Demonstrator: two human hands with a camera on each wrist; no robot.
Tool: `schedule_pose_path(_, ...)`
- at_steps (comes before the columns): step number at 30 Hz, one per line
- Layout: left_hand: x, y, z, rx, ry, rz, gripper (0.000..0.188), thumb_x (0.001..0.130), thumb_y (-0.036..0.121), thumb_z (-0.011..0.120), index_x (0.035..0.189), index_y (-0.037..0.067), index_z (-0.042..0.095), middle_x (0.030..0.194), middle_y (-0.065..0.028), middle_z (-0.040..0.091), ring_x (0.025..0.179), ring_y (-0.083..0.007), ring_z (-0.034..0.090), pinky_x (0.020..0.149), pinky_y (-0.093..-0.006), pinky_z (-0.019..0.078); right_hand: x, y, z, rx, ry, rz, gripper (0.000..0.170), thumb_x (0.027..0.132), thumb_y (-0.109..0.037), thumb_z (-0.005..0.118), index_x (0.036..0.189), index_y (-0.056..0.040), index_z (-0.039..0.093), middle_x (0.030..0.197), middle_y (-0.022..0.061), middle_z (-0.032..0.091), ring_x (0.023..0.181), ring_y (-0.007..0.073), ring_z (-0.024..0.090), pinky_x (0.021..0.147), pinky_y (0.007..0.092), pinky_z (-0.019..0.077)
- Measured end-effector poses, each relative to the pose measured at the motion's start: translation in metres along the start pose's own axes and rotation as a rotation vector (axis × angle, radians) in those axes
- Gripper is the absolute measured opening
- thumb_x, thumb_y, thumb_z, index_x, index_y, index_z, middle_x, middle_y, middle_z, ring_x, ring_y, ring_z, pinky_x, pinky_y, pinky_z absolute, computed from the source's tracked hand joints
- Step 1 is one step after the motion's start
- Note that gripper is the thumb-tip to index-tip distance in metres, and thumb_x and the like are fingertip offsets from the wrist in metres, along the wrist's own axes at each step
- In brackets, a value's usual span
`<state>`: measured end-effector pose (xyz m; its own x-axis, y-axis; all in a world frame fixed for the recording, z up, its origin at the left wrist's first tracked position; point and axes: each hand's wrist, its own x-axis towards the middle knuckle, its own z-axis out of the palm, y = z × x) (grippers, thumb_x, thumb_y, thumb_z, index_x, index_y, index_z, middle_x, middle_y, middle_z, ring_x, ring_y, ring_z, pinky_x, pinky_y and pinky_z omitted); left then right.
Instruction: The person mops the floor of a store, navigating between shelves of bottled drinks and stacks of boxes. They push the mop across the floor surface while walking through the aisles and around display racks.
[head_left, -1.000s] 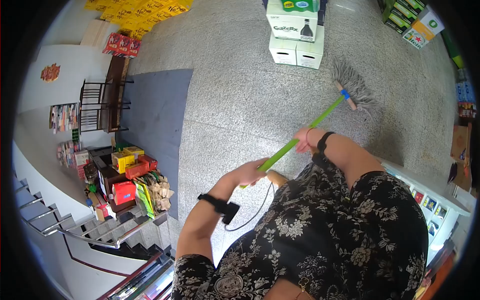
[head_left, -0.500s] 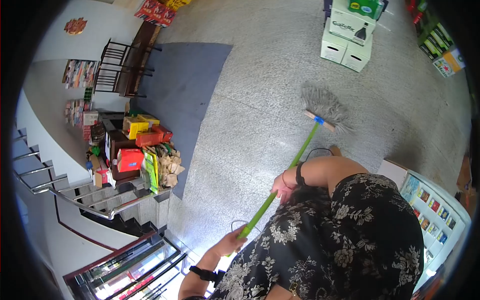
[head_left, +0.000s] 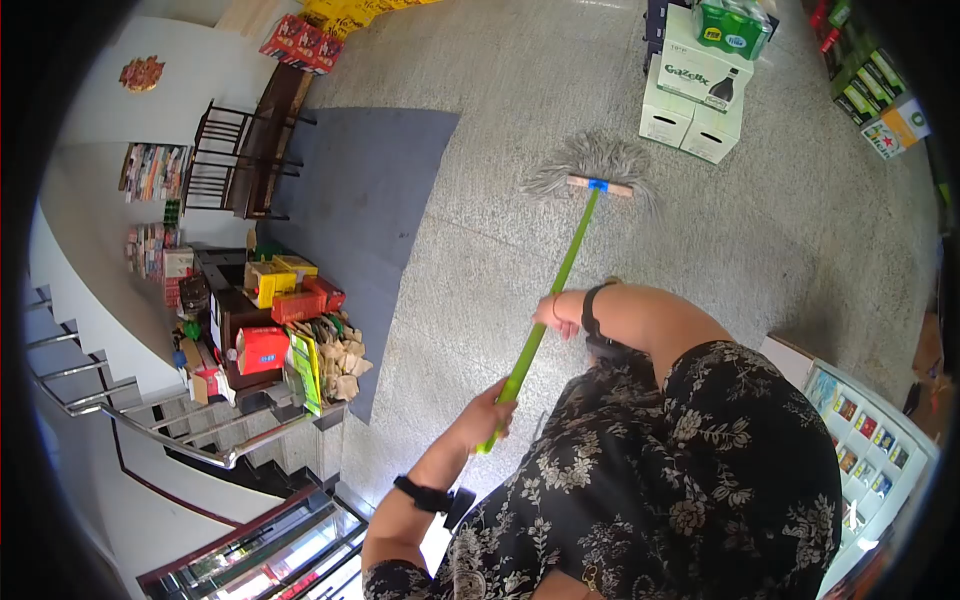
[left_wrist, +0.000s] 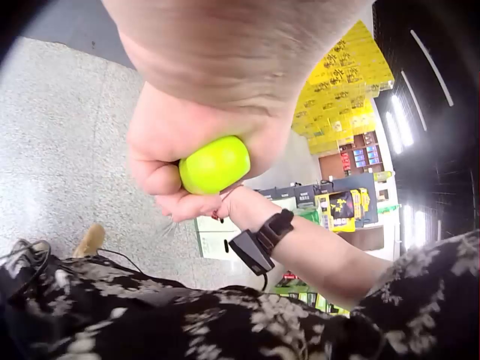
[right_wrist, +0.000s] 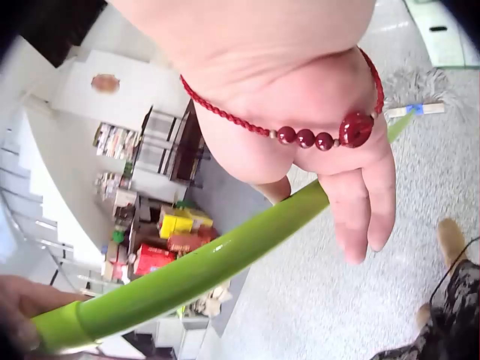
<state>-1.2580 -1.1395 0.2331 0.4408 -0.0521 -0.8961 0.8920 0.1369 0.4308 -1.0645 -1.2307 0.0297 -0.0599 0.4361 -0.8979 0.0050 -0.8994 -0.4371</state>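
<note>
A mop (head_left: 597, 186) with grey string strands, a wooden bar and a blue clamp lies spread on the speckled floor in the head view. Its green handle (head_left: 570, 258) slants down toward the person's body. My left hand (head_left: 484, 418) grips the handle near its top end, and the rounded lime end cap (left_wrist: 216, 165) pokes out of the fist in the left wrist view. Further down the handle, my right hand (head_left: 560, 314) holds it. Two fingers (right_wrist: 351, 214) of that hand hang fairly straight beside the handle in the right wrist view; its thumb side is partly hidden.
White cartons (head_left: 693, 112) are stacked ahead on the right, a green can pack (head_left: 733, 28) on top. A blue-grey mat (head_left: 350, 190) lies left, beside dark chairs (head_left: 225, 160). Boxes (head_left: 262, 350) crowd a table near the stair railing (head_left: 225, 458). A display case (head_left: 870, 440) stands right.
The mop head has swept leftward across the floor, from beside the cartons to left of them. The view has turned, and both hands keep hold of the handle.
</note>
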Motion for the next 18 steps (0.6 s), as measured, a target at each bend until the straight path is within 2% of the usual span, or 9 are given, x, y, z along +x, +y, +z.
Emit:
schedule_pose_path(2, 0.032, 0.051, 0.012, 0.019, 0.000, 0.040, 0.049, 0.086, 0.011, 0.049, 0.132, 0.006, 0.034, 0.067, -0.0026, 0.043, 0.050, -0.0109, 0.042, 0.044, -0.0238, 0.0397, 0.014, 0.004, -0.057, 0.084, 0.088, 0.017, 0.048, 0.088, -0.039, 0.038, 0.090, 0.0057, 0.057, 0.080, 0.0186, 0.063, 0.064, 0.0284, 0.064, 0.052, 0.0422, 0.0525)
schedule_pose_path(3, 0.047, 0.075, 0.019, 0.030, -0.001, 0.073, 0.046, 0.086, 0.011, 0.049, 0.130, 0.005, 0.036, 0.069, -0.0030, 0.043, 0.050, -0.0103, 0.042, 0.044, -0.0230, 0.0403, 0.025, 0.011, -0.092, -0.103, 0.035, -0.075, 0.044, 0.088, -0.035, 0.039, 0.087, 0.0040, 0.059, 0.077, 0.0178, 0.063, 0.064, 0.0278, 0.064, 0.052, 0.0417, 0.0523)
schedule_pose_path(4, 0.062, 0.100, 0.027, 0.020, 0.000, 0.079, 0.042, 0.086, 0.011, 0.049, 0.126, 0.004, 0.038, 0.071, -0.0030, 0.043, 0.052, -0.0101, 0.042, 0.044, -0.0228, 0.0407, -0.021, -0.002, -0.119, -0.153, 0.137, -0.086, 0.033, 0.088, -0.024, 0.040, 0.084, 0.0026, 0.060, 0.074, 0.0174, 0.062, 0.064, 0.0270, 0.065, 0.052, 0.0400, 0.0525)
schedule_pose_path(6, 0.095, 0.145, 0.045, 0.019, -0.003, 0.111, 0.034, 0.086, 0.012, 0.049, 0.119, 0.003, 0.043, 0.073, -0.0034, 0.044, 0.056, -0.0103, 0.043, 0.044, -0.0226, 0.0411, 0.090, 0.031, -0.186, -0.777, 0.311, -0.310, 0.016, 0.070, -0.010, 0.065, 0.085, -0.0031, 0.068, 0.092, 0.0136, 0.066, 0.083, 0.0237, 0.064, 0.073, 0.0364, 0.0517)
schedule_pose_path(8, 0.128, 0.183, 0.060, 0.036, -0.011, 0.130, 0.031, 0.086, 0.012, 0.049, 0.115, 0.003, 0.044, 0.074, -0.0037, 0.044, 0.058, -0.0106, 0.044, 0.044, -0.0225, 0.0411, -0.033, 0.010, -0.217, -0.392, 0.307, -0.153, 0.023, 0.087, -0.012, 0.041, 0.085, 0.0039, 0.058, 0.078, 0.0180, 0.061, 0.066, 0.0269, 0.065, 0.052, 0.0382, 0.0534)
schedule_pose_path(9, 0.142, 0.199, 0.067, 0.029, -0.007, 0.130, 0.030, 0.086, 0.012, 0.049, 0.114, 0.003, 0.044, 0.073, -0.0036, 0.044, 0.059, -0.0110, 0.044, 0.044, -0.0228, 0.0413, -0.029, 0.012, -0.226, -0.384, 0.307, -0.150, 0.023, 0.087, -0.012, 0.041, 0.085, 0.0039, 0.058, 0.078, 0.0180, 0.061, 0.066, 0.0269, 0.065, 0.052, 0.0382, 0.0534)
schedule_pose_path(14, 0.173, 0.231, 0.060, -0.007, 0.018, 0.145, 0.029, 0.085, 0.012, 0.049, 0.113, 0.002, 0.045, 0.074, -0.0039, 0.044, 0.059, -0.0122, 0.044, 0.045, -0.0240, 0.0419, 0.014, 0.040, -0.272, 0.115, 0.462, -0.006, 0.041, 0.090, -0.034, 0.042, 0.090, 0.0034, 0.056, 0.074, 0.0167, 0.059, 0.061, 0.0282, 0.063, 0.051, 0.0440, 0.0513)
schedule_pose_path(17, 0.163, 0.216, 0.021, 0.034, -0.011, 0.168, 0.036, 0.085, 0.011, 0.050, 0.119, 0.003, 0.044, 0.075, -0.0044, 0.046, 0.059, -0.0125, 0.045, 0.045, -0.0246, 0.0427, -0.009, 0.003, -0.245, 0.250, 0.448, 0.006, 0.051, 0.089, -0.044, 0.041, 0.091, 0.0043, 0.055, 0.071, 0.0160, 0.058, 0.059, 0.0276, 0.061, 0.052, 0.0446, 0.0503)
schedule_pose_path(18, 0.158, 0.203, 0.004, 0.076, -0.011, 0.159, 0.041, 0.085, 0.012, 0.051, 0.124, 0.004, 0.041, 0.076, -0.0048, 0.047, 0.060, -0.0128, 0.046, 0.046, -0.0247, 0.0431, -0.008, -0.010, -0.239, 0.078, 0.360, -0.024, 0.052, 0.087, -0.048, 0.043, 0.093, 0.0027, 0.054, 0.067, 0.0150, 0.057, 0.058, 0.0261, 0.061, 0.052, 0.0438, 0.0501)
